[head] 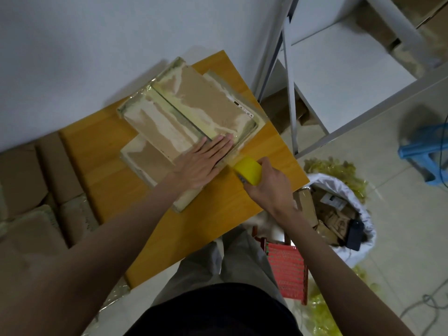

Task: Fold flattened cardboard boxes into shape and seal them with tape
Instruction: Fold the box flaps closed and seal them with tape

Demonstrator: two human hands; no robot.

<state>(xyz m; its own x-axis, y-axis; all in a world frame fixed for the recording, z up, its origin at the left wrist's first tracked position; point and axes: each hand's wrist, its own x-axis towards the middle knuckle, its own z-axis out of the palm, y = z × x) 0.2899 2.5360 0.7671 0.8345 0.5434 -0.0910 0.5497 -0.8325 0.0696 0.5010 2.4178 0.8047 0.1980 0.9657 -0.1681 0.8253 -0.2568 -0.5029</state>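
From the head camera, a brown cardboard box (194, 110) with worn, tape-streaked flaps lies on top of other flattened cardboard (145, 163) on an orange wooden table (101, 170). The left hand (202, 163) lies flat on the near corner of the box, fingers straight and pressing down beside the centre seam. Just to the right of it, off the box's edge, the right hand (269, 187) grips a yellow roll of tape (248, 170), fingers curled round it. A clear strip runs from the roll up to the box edge near the left fingertips. A white sack of cardboard scraps (339, 209) stands on the floor to the right of the table.
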